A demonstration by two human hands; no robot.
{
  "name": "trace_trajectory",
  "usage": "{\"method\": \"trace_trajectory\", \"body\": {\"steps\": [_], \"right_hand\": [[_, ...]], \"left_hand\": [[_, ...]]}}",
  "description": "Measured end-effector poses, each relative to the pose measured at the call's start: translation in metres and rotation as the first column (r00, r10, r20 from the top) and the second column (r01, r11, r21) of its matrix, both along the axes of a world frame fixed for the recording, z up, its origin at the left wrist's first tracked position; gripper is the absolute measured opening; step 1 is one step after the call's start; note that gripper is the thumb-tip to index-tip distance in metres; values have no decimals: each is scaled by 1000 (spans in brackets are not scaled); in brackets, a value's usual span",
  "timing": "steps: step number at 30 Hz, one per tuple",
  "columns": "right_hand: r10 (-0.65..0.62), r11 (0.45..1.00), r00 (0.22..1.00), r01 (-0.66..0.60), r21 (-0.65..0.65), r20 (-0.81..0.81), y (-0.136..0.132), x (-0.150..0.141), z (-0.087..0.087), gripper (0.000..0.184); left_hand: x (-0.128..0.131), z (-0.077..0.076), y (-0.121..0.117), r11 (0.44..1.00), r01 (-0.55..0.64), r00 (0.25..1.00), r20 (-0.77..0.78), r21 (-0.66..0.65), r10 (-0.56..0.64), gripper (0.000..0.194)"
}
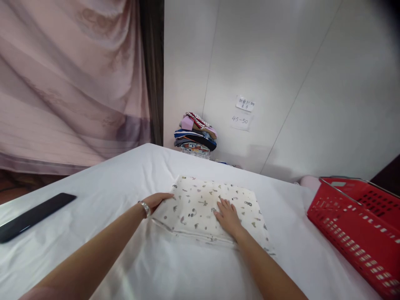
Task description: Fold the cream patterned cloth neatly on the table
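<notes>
A white folded cloth (200,204) with small scattered grey-green and brown prints lies flat on the white-covered table. Its layers show along the near edge. At its left edge, my left hand (155,201) is closed on the fabric, thumb hidden from sight; a silver bracelet circles that wrist. My right hand (229,217) rests palm down on the right half of the cloth, with fingers stretched out and slightly spread.
A red plastic basket (353,225) with a metal handle stands at the right. On the left lies a black phone-like slab (34,216). A stack of folded clothes (195,135) sits beyond the far edge by the white wall. Pink curtain (75,83) hangs at left.
</notes>
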State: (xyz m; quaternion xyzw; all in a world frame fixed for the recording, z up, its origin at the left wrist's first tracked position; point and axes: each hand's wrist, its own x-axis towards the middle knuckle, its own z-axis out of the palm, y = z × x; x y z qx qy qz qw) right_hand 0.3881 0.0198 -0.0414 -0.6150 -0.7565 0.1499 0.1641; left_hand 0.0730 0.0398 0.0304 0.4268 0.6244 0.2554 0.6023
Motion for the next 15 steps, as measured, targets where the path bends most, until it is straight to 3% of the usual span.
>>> {"method": "trace_trajectory", "body": {"steps": [2,4,6,9,10,12,13,15], "right_hand": [[-46,999,979,40,-31,-197,2,1,6,46],[-113,993,872,82,-85,-476,2,2,17,45],[-169,983,637,52,-177,-752,0,6,33,46],[-247,960,176,-92,-266,-953,-4,25,55,44],[-262,956,53,-122,-266,-964,-5,34,60,43],[-277,956,-91,-131,-264,-957,-9,58,63,39],[-288,954,-115,-123,-274,-951,-11,70,61,39],[-339,937,-78,-112,-330,-938,-17,93,52,42]], "left_hand": [[12,18,7,993,96,977,198,-62,-82,25],[36,41,16,990,128,962,233,65,-140,25],[73,65,27,965,157,965,176,211,-195,30],[151,84,36,880,307,951,-156,363,-268,33],[180,82,36,847,364,925,-254,388,-282,32],[236,66,28,822,408,907,-280,396,-316,31],[262,54,22,815,427,899,-281,391,-336,33],[302,24,5,811,453,891,-227,370,-394,37]]}}
